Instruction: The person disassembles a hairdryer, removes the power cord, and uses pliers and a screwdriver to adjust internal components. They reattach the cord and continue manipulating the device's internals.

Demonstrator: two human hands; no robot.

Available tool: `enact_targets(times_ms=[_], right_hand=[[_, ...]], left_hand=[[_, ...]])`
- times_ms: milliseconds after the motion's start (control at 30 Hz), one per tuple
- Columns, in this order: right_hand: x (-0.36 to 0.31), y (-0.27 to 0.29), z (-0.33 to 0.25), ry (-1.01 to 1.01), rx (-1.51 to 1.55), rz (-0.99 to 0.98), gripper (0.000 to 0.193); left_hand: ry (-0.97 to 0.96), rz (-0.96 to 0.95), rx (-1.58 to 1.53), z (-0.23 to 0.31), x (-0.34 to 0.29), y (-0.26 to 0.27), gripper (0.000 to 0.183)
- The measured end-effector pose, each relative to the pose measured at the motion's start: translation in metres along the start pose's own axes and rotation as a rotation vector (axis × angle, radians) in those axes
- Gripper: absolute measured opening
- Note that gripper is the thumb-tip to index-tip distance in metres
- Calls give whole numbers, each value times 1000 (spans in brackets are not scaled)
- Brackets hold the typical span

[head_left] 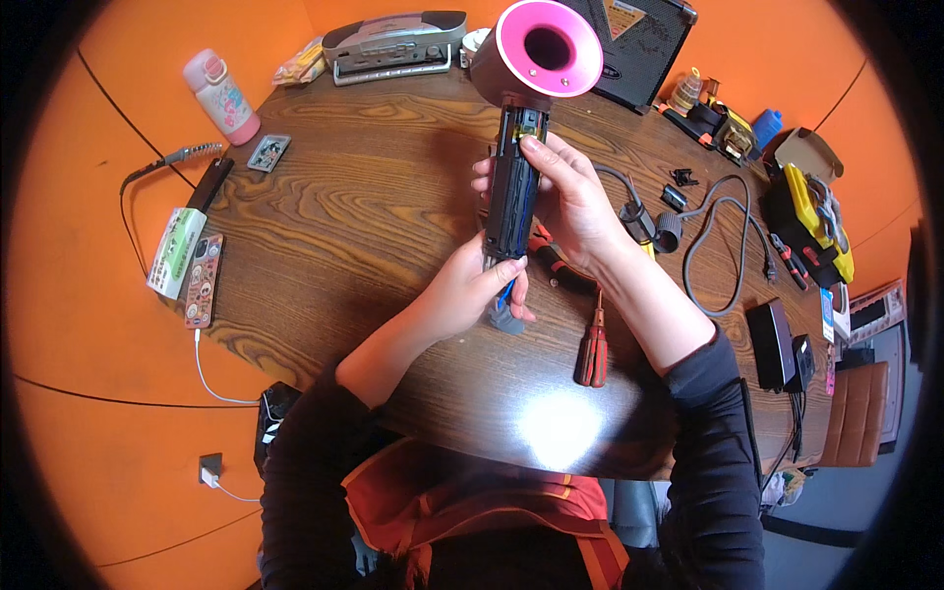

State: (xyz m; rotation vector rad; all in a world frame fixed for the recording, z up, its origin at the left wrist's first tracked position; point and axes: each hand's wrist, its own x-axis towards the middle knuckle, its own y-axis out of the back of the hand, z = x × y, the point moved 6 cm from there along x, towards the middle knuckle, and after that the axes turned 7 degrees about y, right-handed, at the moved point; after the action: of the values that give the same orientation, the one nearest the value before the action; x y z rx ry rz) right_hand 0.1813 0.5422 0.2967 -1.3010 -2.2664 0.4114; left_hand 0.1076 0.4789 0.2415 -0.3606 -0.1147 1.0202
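Fingers of the right hand (pixel 575 202) wrap the upper part of the hair dryer's (pixel 526 118) handle from the right side, thumb laid along its opened face, while the left hand (pixel 472 290) pinches the handle's lower end from the left, fingertips closed around a small blue piece there. Both hands are grasping, neither is loose. The hair dryer sits at upper centre of the frame, held above the round wooden table (pixel 344 216); its long axis runs nearly straight up the picture, with the pink-ringed head at the top and the dark, uncovered handle pointing down toward the person. The right hand is nearer the head, the left nearer the tail end, where a grey cord (pixel 723 246) leaves and loops off to the right. Just below the hands lies a red-handled screwdriver (pixel 592 349), and a red-and-black tool shows partly under the right wrist. Farther out: a radio (pixel 393 44) at the top, a pink bottle (pixel 224 93) at upper left, a phone (pixel 204 280) at left, and a yellow tool case (pixel 816 221) at right.
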Motion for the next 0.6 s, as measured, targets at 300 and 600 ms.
enact_targets(times_ms=[300,600], right_hand=[[-3,4,6,-71,70,-55,54],[-18,40,-60,371,-355,364,25]], left_hand=[[-11,-9,-66,-1,1,2,15],[-6,88,-28,-1,2,11,10]])
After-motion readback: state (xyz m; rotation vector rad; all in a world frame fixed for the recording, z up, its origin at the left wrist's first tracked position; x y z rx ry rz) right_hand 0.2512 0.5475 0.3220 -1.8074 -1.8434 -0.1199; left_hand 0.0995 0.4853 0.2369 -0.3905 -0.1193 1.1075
